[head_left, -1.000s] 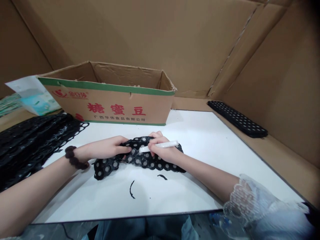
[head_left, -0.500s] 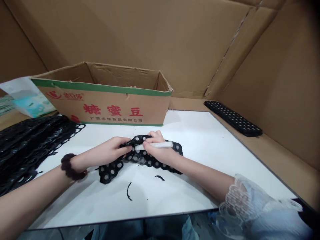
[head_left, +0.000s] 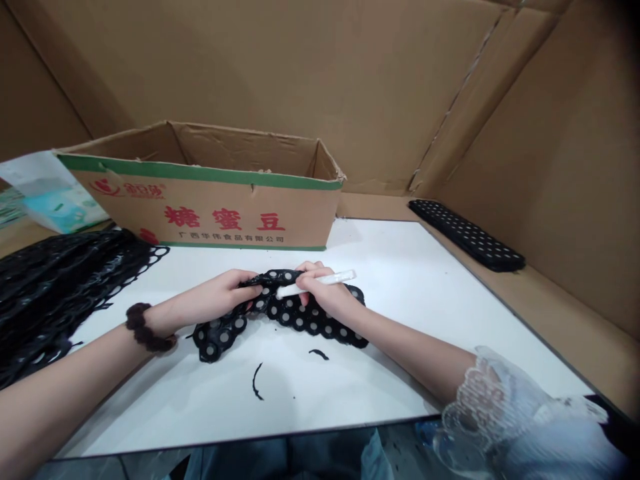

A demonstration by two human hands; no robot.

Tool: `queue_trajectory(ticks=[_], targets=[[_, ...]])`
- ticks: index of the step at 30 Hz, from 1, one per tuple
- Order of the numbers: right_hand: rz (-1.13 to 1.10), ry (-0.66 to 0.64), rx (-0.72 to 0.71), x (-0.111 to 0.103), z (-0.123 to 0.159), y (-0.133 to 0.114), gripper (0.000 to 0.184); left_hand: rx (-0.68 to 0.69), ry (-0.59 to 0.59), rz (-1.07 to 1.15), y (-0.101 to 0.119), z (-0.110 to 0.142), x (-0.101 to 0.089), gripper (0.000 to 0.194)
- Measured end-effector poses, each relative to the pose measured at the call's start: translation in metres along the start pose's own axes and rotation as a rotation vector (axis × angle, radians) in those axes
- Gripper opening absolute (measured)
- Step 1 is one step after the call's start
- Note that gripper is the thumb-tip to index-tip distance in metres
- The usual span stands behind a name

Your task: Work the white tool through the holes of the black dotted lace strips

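Brown corrugated cardboard walls (head_left: pixel 280 60) rise behind and to the right of a flat white tabletop (head_left: pixel 380 387), at whose far side stands an open-topped brown cardboard box (head_left: pixel 210 217) with a green rim and red lettering. A large heap of glossy black openwork material with round holes (head_left: pixel 60 287) spreads to the left, while a long flat black bundle with pale dots (head_left: pixel 465 233) lies by the right wall. The black flexible sheet with round grey dots and a scalloped edge (head_left: pixel 300 313) is on the tabletop, in front of the box and between the hands, its left end folding away beneath the left wrist. The left hand (head_left: pixel 220 297) has thumb and fingers closed in a pinch on the sheet near that fold; the right hand (head_left: pixel 325 293) is curled tightly around a slim white pen-shaped tool (head_left: pixel 336 277). Half a second ago that tool lay nearly level; now its back end is tipped up and its tip shows beside the left fingertips. This looks like a small change of angle, with the work remaining at one spot; whether the tip touches the sheet cannot be told. Two thin curved black slivers (head_left: pixel 257 383) (head_left: pixel 319 354) lie nearer the person.
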State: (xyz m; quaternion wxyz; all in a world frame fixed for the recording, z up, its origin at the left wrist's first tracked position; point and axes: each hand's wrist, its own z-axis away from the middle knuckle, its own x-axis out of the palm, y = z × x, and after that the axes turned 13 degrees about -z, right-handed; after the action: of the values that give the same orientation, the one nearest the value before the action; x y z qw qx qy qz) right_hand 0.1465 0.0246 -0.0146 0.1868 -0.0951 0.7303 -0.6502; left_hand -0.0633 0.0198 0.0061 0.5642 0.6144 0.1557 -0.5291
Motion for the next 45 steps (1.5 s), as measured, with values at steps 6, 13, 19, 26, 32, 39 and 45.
queue_trajectory(ticks=[6,13,19,26,32,39,45], targets=[[-0.026,0.0,0.013,0.0,0.002,-0.001,0.033,0.001,0.001,0.004,-0.001,0.0,-0.001,0.034],[-0.039,0.009,0.023,0.002,0.001,0.002,0.033,0.02,-0.003,-0.042,-0.002,-0.001,-0.001,0.034],[-0.001,-0.025,0.017,0.005,0.003,-0.002,0.033,0.044,0.07,-0.102,-0.001,-0.003,0.003,0.029],[-0.028,0.021,0.006,0.006,0.004,-0.003,0.032,0.041,0.048,-0.069,0.001,-0.001,0.001,0.03],[-0.013,0.004,-0.004,0.005,0.004,-0.001,0.032,0.018,0.05,-0.049,0.002,-0.001,0.001,0.029],[0.048,0.047,0.003,0.013,0.008,-0.006,0.034,0.036,0.112,-0.12,0.004,0.003,0.003,0.026],[0.219,0.094,-0.042,0.021,0.008,-0.003,0.038,-0.018,0.208,-0.287,0.018,0.012,0.013,0.024]])
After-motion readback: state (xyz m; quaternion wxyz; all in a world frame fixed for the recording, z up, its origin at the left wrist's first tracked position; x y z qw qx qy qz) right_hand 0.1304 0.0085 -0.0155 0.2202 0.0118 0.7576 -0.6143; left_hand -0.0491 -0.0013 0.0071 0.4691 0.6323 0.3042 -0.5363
